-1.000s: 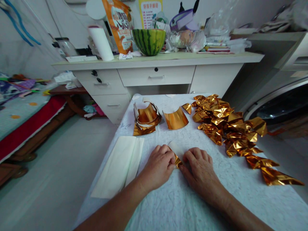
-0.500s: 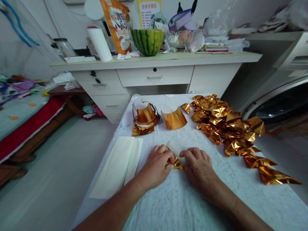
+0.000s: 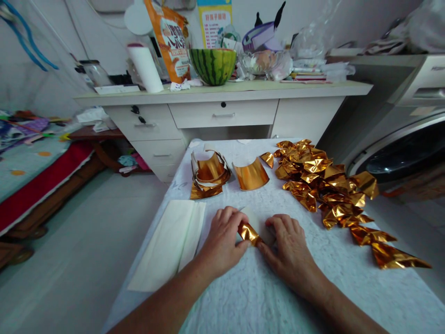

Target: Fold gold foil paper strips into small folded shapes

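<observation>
Between my hands lies a sheet of gold foil paper (image 3: 249,233), pale side up, with its near edge turned over so the shiny side shows. My left hand (image 3: 225,236) grips the folded edge at its left end, fingers curled over it. At the other end, my right hand (image 3: 289,248) presses the fold with its thumb, its fingers bent over the pale part. Beyond my hands rest a curved gold sheet (image 3: 252,174) and a curled stack of gold sheets (image 3: 210,170). On the right is a heap of folded gold foil pieces (image 3: 316,178).
Pale paper sheets (image 3: 167,241) lie left of my hands on the cloth-covered table (image 3: 243,297). A white desk (image 3: 222,95) behind carries a cut watermelon (image 3: 212,67), an orange pouch (image 3: 173,44) and a paper roll (image 3: 146,67). A washing machine (image 3: 406,120) stands at right.
The near edge of the foil paper now shows a wider gold fold. My left thumb has drawn back from it, and my right thumb has moved left along it.
</observation>
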`<state>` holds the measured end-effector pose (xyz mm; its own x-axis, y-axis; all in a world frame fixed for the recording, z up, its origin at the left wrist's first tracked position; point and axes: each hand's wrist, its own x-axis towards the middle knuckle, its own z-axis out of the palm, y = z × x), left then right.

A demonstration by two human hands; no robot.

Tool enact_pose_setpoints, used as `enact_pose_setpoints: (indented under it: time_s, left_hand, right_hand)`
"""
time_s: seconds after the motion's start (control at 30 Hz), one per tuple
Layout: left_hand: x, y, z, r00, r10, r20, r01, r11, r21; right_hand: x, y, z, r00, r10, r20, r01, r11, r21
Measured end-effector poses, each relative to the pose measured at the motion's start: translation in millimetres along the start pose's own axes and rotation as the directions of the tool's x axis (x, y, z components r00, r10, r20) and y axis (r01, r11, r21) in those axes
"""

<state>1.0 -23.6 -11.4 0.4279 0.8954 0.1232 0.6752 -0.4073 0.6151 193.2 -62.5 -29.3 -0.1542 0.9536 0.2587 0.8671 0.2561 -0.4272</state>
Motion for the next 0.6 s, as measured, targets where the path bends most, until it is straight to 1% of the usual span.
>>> enact_pose_setpoints:
  time_s: [0.07,0.1,0.23,0.37,0.5,0.6]
  left_hand:
    - [-0.1,-1.7,-0.2,0.996,-0.039,-0.080,0.044,0.997,0.064]
    - [0.1,-3.0,-0.3,0.995,-0.045,-0.093,0.052,0.995,0.084]
    - [1.7,-7.2,0.6,0.998,-0.004,-0.062,0.009,0.997,0.074]
    - [2.4,-7.1,2.4,0.997,0.021,-0.068,-0.021,1.000,0.000]
    - [1.4,-5.6,4.6,0.996,0.035,-0.077,-0.044,0.991,-0.127]
    - [0.7,-4.6,4.7,0.993,0.049,-0.105,-0.071,0.974,-0.215]
  right_hand:
    - [-0.2,1.1,3.1,1.000,-0.001,-0.003,0.001,1.000,-0.025]
    - [-0.2,1.3,3.6,1.000,-0.003,-0.002,0.003,0.999,-0.032]
    - [0.4,0.5,2.3,1.000,-0.003,0.011,0.003,0.999,-0.042]
    - [1.1,-0.2,1.2,1.000,-0.004,0.012,0.004,1.000,-0.030]
    - [1.9,0.3,1.0,1.000,0.002,0.007,-0.002,1.000,-0.023]
    - [3.0,-0.2,-0.9,1.000,0.010,0.026,-0.010,1.000,0.009]
